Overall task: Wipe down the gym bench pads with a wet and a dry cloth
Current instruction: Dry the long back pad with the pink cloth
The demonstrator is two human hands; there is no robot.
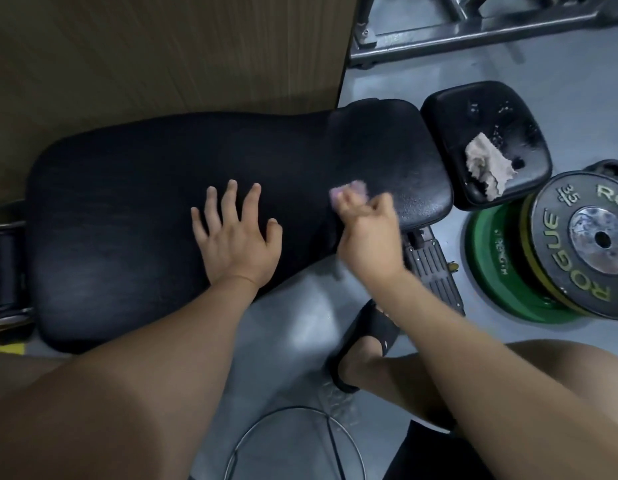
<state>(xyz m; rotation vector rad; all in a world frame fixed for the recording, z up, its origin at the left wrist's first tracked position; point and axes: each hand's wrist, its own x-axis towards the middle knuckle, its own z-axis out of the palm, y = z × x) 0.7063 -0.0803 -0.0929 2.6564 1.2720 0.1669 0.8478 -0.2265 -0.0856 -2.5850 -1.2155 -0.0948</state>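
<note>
1. Left hand (236, 237): released, fingers straight and spread, palm pressed flat on the long back pad (127, 202). It holds nothing.
2. Right hand (366, 233): clenched round a small lilac cloth (349, 190). The cloth pokes out past the knuckles and meets the pad just right of the left hand. Hand and cloth are motion-blurred.
3. A beige cloth (489, 166) lies crumpled on the smaller seat pad (473, 109), beyond and to the right of the right hand. It is well apart from the hand and untouched.
4. The pad surface just beyond the right hand looks glossy and speckled; the stretch under and left of the left hand looks matt. Judgement: a wiping pass on the back pad is in hand, likely the wet one. Which cloth is wet cannot be confirmed.
5. The next move calls for strokes carried leftward, with the left hand lifting or shifting clear. After that come the seat pad and a swap to the beige cloth.
6. Legible writing: "ROGUE" and "35" on the grey plate (556, 237), right of the right hand. The green plate (497, 271) beneath it carries small lettering, possibly "STRENGTH", too small to be sure.
</note>
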